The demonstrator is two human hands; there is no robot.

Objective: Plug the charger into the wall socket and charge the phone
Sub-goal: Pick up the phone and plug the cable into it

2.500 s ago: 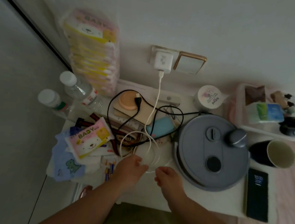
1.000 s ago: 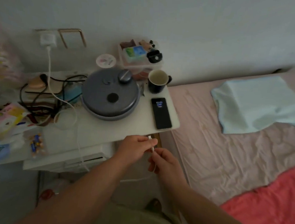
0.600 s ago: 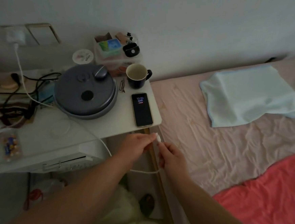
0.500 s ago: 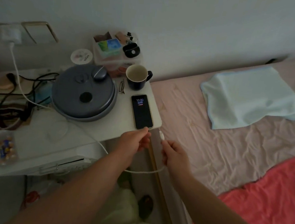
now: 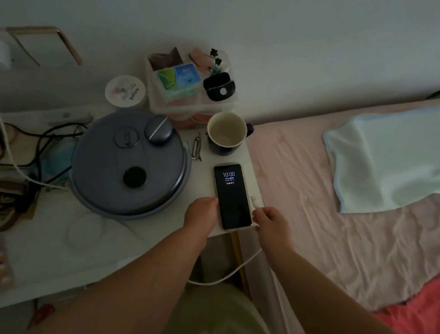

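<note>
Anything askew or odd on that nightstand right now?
The dark-screened phone lies at the white nightstand's front right corner, its lower end about level with the edge. The white charging cable droops off the front edge. The left hand touches the phone; the right hand pinches the cable end. No spills.

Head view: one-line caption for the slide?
Left hand steadies phone on table; right hand holds charging cable plug beside it.

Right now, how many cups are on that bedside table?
1: a dark cup at the table's back right corner, just behind the phone. Clutter at left could hide another.
</note>
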